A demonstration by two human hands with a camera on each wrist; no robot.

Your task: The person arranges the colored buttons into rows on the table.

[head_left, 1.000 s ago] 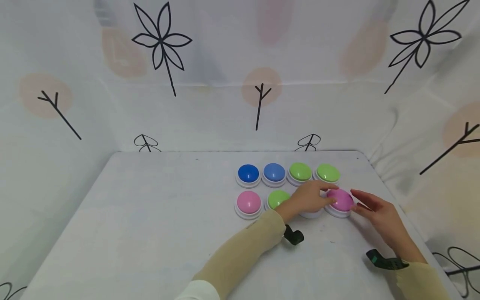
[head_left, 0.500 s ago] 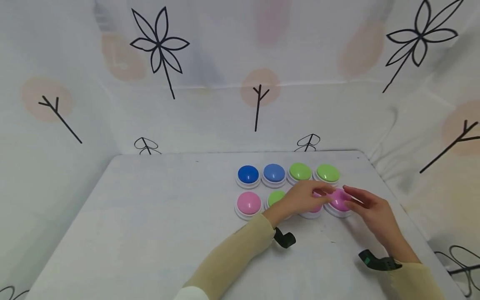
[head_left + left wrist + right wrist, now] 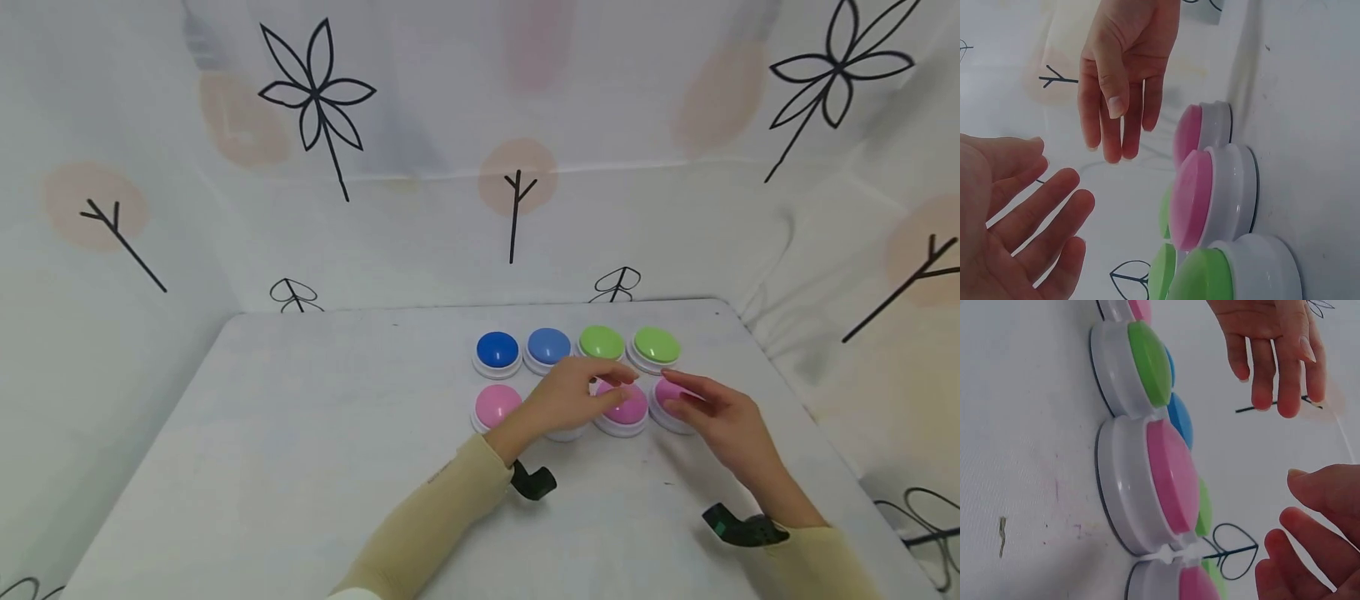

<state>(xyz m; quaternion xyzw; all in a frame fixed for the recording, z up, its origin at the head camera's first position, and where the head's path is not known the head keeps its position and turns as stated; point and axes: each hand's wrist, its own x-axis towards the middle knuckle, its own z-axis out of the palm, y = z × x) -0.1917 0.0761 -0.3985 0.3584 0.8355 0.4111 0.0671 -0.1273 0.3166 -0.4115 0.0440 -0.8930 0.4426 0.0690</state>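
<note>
Push buttons with domed tops on round white bases stand in two rows. My left hand (image 3: 573,392) hovers over the front row, fingers loosely extended, holding nothing. It hides most of the front green button (image 3: 1204,278). To its right sits a pink button (image 3: 628,410), partly overlapped by the left fingertips in the head view. My right hand (image 3: 723,421), also with nothing in it, is held over the magenta button (image 3: 664,392) at the row's right end and covers part of it. In both wrist views the hands face each other, apart, clear of the domes.
Behind are a dark blue button (image 3: 497,349), a lighter blue button (image 3: 549,345) and two green ones, the right green button (image 3: 657,344) at the end. A pink button (image 3: 495,405) is at the front left. Patterned cloth (image 3: 420,242) surrounds the white table (image 3: 300,467).
Both hands have moved left along the front row, the left hand farther. The pink button beneath it has come into view, while the front green one has become covered. The buttons have stayed in place.
</note>
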